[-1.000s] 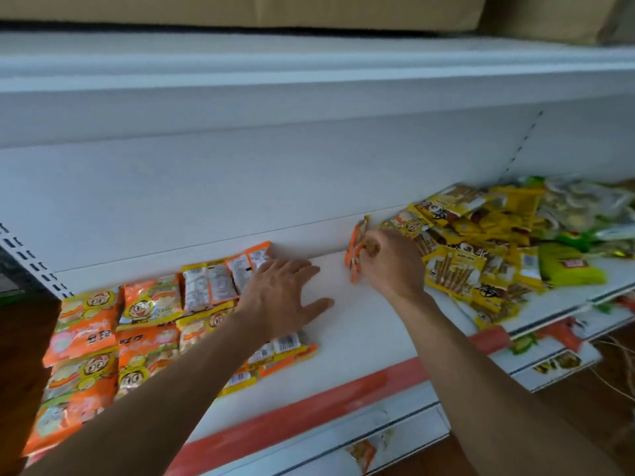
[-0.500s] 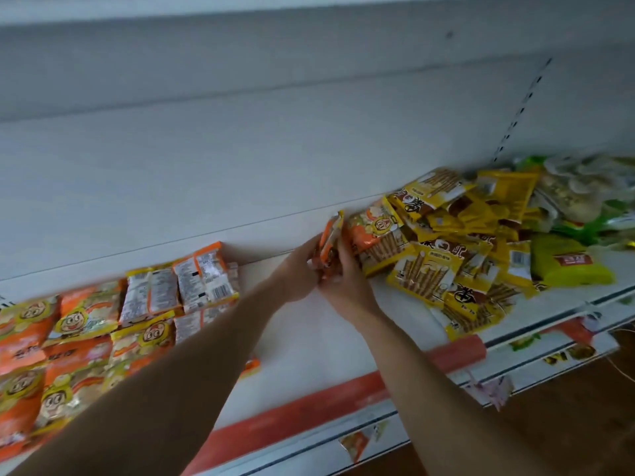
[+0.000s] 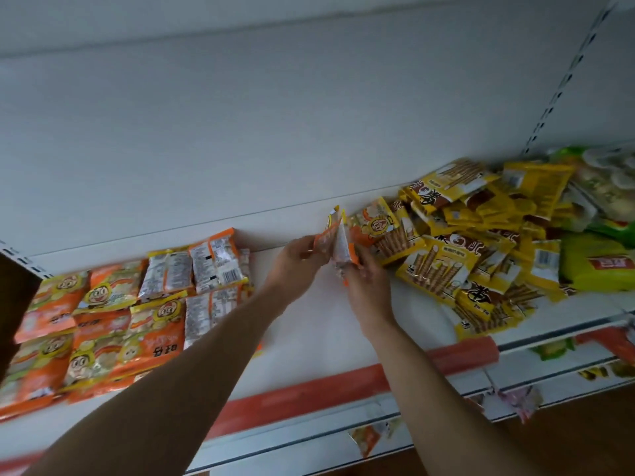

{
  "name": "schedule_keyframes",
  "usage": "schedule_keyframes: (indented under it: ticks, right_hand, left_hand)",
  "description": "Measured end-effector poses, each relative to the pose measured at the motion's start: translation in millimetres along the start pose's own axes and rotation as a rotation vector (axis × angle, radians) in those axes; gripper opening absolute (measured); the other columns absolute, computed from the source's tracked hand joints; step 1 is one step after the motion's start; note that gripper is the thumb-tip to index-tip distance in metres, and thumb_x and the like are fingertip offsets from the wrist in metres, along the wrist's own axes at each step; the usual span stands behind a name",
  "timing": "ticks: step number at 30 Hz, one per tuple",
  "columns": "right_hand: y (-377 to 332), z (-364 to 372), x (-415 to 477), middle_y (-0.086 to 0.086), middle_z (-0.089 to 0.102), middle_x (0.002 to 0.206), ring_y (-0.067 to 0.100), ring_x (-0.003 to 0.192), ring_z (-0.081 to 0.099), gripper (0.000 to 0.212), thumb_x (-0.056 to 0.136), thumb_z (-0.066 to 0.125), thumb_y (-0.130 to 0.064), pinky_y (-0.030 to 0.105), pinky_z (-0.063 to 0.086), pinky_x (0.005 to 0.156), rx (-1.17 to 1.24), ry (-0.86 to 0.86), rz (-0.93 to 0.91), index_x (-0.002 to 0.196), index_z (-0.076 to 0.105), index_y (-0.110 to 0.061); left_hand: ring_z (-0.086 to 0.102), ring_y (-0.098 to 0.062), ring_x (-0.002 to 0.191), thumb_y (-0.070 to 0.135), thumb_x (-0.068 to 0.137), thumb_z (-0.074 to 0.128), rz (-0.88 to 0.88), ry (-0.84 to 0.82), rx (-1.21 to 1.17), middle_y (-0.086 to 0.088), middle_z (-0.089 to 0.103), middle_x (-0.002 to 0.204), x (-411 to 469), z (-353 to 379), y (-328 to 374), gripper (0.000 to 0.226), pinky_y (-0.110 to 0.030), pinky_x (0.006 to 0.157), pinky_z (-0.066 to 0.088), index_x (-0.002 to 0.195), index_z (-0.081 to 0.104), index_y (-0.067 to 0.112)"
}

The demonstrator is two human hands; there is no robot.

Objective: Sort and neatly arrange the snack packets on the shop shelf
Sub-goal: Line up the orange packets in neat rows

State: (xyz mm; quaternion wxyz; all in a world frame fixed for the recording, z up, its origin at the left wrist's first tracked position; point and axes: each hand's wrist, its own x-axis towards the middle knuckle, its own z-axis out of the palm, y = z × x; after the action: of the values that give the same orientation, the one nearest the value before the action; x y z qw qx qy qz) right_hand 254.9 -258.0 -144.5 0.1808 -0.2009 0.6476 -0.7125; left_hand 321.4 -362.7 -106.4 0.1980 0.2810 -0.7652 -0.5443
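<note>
Both hands meet over the bare middle of the white shelf (image 3: 319,324). My left hand (image 3: 295,266) pinches an orange snack packet (image 3: 326,235) held on edge. My right hand (image 3: 366,283) grips a second orange-and-white packet (image 3: 342,249) pressed against the first. To the left lie orange and yellow packets (image 3: 103,314) in flat rows, some face down with barcodes up. A loose heap of yellow biscuit-stick packets (image 3: 464,249) fills the shelf on the right, just beside my right hand.
Green and pale bags (image 3: 598,259) sit at the far right of the shelf. A red price strip (image 3: 309,396) runs along the shelf's front edge. The white back panel (image 3: 275,132) rises behind, with a slotted upright (image 3: 563,80) at the right.
My left hand left the flat orange rows and moved right to join my right hand. Both now hold orange packets together near the yellow heap. The camera tilted down and to the right.
</note>
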Motion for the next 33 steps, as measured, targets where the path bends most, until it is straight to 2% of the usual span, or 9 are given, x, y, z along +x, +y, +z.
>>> schedule_keyframes:
  ticks: [3,7,13,16,23,25,28,31,33]
  right_hand:
    - [-17.3,14.3,-12.9,-0.009,0.07,0.108,-0.003,0.092,0.063,0.034,0.08,0.06,-0.021,0.013,0.049,0.07,0.266,0.06,0.067,0.112,0.069,-0.026]
    - [-42.8,43.4,-33.0,-0.015,0.072,0.087,-0.003,0.081,0.064,0.024,0.092,0.055,-0.005,0.011,0.048,0.066,0.41,0.079,0.04,0.104,0.068,-0.021]
    - [-69.0,95.9,-87.4,0.01,0.072,0.11,0.022,0.104,0.068,0.028,0.089,0.068,-0.015,0.029,0.054,0.087,0.439,0.008,0.091,0.117,0.064,-0.015]
    - [-70.2,124.5,-115.5,0.01,0.074,0.104,0.02,0.095,0.071,0.019,0.093,0.062,-0.01,0.025,0.056,0.077,0.45,-0.036,0.081,0.111,0.067,-0.014]
    - [-50.9,177.6,-175.7,0.006,0.075,0.1,0.017,0.089,0.071,0.02,0.097,0.055,-0.011,0.036,0.056,0.079,0.361,-0.026,0.151,0.105,0.072,-0.016]
    - [-45.3,190.1,-187.2,0.002,0.076,0.098,0.015,0.093,0.071,0.018,0.095,0.06,-0.021,0.043,0.054,0.086,0.314,-0.012,0.163,0.096,0.077,-0.027]
    - [-39.8,205.8,-204.2,0.001,0.075,0.106,0.018,0.104,0.069,0.028,0.086,0.066,-0.045,0.043,0.051,0.093,0.274,-0.104,0.131,0.106,0.075,-0.027]
    - [-32.8,227.1,-219.0,0.002,0.073,0.112,0.02,0.109,0.068,0.053,0.079,0.073,-0.044,0.043,0.048,0.099,0.26,-0.172,0.154,0.123,0.065,-0.014]
    - [-29.7,233.3,-224.1,0.002,0.072,0.116,0.019,0.111,0.067,0.052,0.081,0.073,-0.04,0.041,0.048,0.097,0.258,-0.188,0.166,0.125,0.064,-0.014]
  left_hand:
    - [0.061,-0.012,0.089,0.027,0.087,0.062,0.024,0.1,-0.026,0.007,0.068,0.091,-13.7,-3.9,4.5,0.014,-0.039,0.089,0.05,0.086,0.07,0.038]
    - [0.062,-0.03,0.108,0.017,0.097,0.057,0.019,0.128,-0.274,-0.016,0.066,0.112,-41.1,-15.3,16.8,0.014,-0.05,0.101,0.046,0.109,0.065,0.019]
    - [0.067,-0.02,0.104,0.015,0.09,0.061,-0.007,0.213,-0.383,-0.004,0.071,0.105,-97.6,-68.3,21.3,0.022,-0.038,0.091,0.054,0.11,0.061,0.024]
    - [0.066,-0.009,0.101,0.013,0.091,0.062,0.008,0.281,-0.414,0.0,0.069,0.108,-126.5,-104.1,12.2,0.027,-0.019,0.076,0.054,0.113,0.06,0.028]
    - [0.06,-0.017,0.111,0.027,0.082,0.065,0.074,0.441,-0.235,0.002,0.063,0.115,-181.2,-162.3,-19.6,0.033,-0.042,0.095,0.049,0.115,0.06,0.03]
    - [0.058,-0.011,0.11,0.028,0.084,0.067,0.154,0.509,-0.128,0.007,0.062,0.112,-190.8,-178.9,-29.4,0.029,-0.037,0.095,0.047,0.113,0.064,0.029]
    - [0.059,-0.008,0.106,0.03,0.087,0.064,0.217,0.552,-0.115,0.012,0.063,0.107,-204.3,-201.6,-44.5,0.024,-0.033,0.091,0.049,0.111,0.068,0.029]
    - [0.061,-0.012,0.109,0.035,0.093,0.06,0.196,0.534,-0.21,0.01,0.066,0.111,-216.3,-223.7,-60.8,0.021,-0.036,0.09,0.051,0.112,0.067,0.031]
    - [0.062,-0.013,0.113,0.03,0.098,0.056,0.158,0.543,-0.333,0.007,0.069,0.115,-221.7,-233.0,-67.5,0.022,-0.034,0.093,0.052,0.118,0.067,0.028]
